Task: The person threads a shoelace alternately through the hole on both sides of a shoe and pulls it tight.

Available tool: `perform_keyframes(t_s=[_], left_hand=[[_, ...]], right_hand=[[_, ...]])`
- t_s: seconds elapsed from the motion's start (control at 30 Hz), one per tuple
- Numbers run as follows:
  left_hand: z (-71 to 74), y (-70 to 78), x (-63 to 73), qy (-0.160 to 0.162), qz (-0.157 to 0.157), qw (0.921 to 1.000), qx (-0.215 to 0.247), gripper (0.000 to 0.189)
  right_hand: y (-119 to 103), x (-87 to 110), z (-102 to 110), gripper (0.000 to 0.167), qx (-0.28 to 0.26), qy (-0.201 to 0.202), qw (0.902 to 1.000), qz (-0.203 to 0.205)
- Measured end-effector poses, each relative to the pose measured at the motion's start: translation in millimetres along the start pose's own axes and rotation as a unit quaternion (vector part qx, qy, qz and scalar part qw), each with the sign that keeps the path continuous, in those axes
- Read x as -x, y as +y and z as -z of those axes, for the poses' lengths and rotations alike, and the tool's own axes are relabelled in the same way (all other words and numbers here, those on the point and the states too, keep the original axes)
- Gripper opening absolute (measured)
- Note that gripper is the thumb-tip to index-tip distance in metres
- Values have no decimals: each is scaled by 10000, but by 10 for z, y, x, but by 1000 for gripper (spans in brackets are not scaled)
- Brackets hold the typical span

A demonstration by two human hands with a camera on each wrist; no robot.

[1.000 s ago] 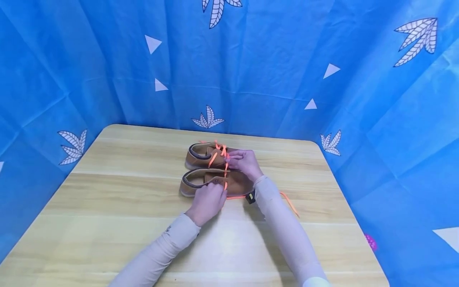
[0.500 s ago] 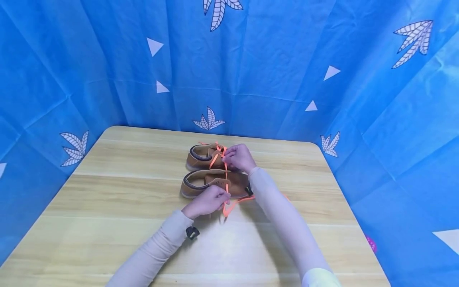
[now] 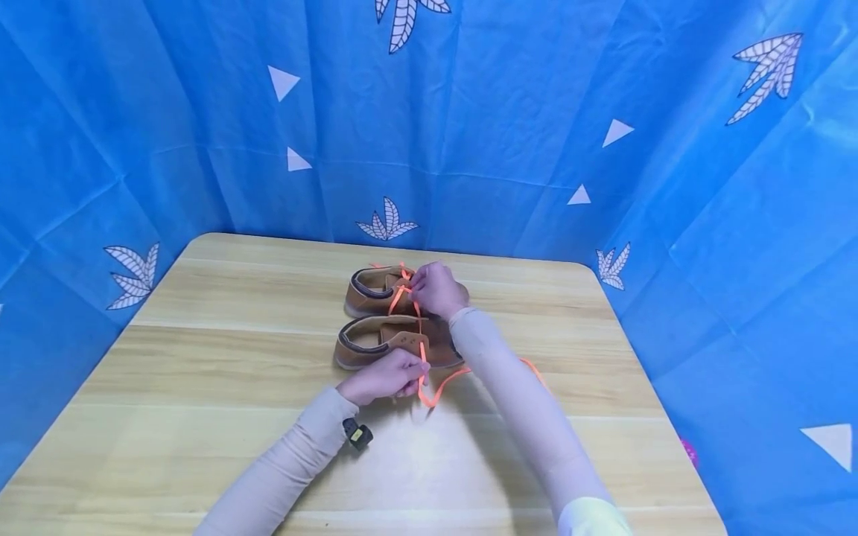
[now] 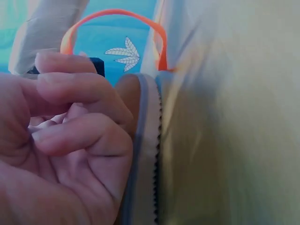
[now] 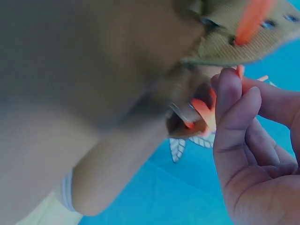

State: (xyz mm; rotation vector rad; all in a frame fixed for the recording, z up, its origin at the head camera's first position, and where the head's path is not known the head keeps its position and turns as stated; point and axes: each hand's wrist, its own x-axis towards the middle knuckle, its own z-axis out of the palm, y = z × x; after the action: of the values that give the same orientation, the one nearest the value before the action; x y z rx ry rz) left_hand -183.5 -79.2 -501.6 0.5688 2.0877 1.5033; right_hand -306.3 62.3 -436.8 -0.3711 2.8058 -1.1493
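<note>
Two brown shoes lie side by side, toes to the right: a near shoe point(image 3: 350, 356) and a far shoe point(image 3: 362, 300). An orange shoelace point(image 3: 429, 403) runs through the near shoe's eyelets and hangs in a loop in front of it. My left hand point(image 3: 387, 374), close by the near shoe's front side, pinches this lace between thumb and finger. In the left wrist view the lace loop point(image 4: 118, 12) arches beyond the curled fingers. My right hand point(image 3: 439, 289) is above the shoes. In the right wrist view its thumb and finger pinch orange lace point(image 5: 240, 71) just beneath the eyelet flap point(image 5: 225, 54).
The far shoe's own orange lace point(image 3: 397, 299) is threaded and loose. Lace from the near shoe trails right, under my right forearm point(image 3: 512, 394), across the wooden table point(image 3: 201, 417). A blue patterned curtain point(image 3: 429, 134) surrounds the table's back and sides.
My left hand has turned and drawn the lace out from the near shoe's side, where a loop now hangs. My right hand has moved away from me and slightly left.
</note>
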Motion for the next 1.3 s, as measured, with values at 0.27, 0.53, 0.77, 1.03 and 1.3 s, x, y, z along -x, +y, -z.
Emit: perform_keyframes(t_s=[0.27, 0.53, 0.77, 1.03, 1.3], left_hand=[[-53, -25, -16, -200, 178, 9996, 118, 39], [-27, 5, -6, -213, 140, 9997, 56, 36], [-61, 17, -23, -174, 210, 9996, -69, 39], [-44, 54, -15, -143, 232, 9993, -275, 42], [-40, 57, 4, -127, 260, 9991, -307, 42]], right_hand=[[288, 80, 151, 28, -1745, -589, 9829, -41], [545, 200, 309, 38, -539, -763, 9956, 29], [454, 264, 248, 26, 13, -420, 9989, 195], [408, 139, 208, 24, 69, -1351, 9907, 153], [457, 106, 114, 16, -1284, -1389, 9814, -323]])
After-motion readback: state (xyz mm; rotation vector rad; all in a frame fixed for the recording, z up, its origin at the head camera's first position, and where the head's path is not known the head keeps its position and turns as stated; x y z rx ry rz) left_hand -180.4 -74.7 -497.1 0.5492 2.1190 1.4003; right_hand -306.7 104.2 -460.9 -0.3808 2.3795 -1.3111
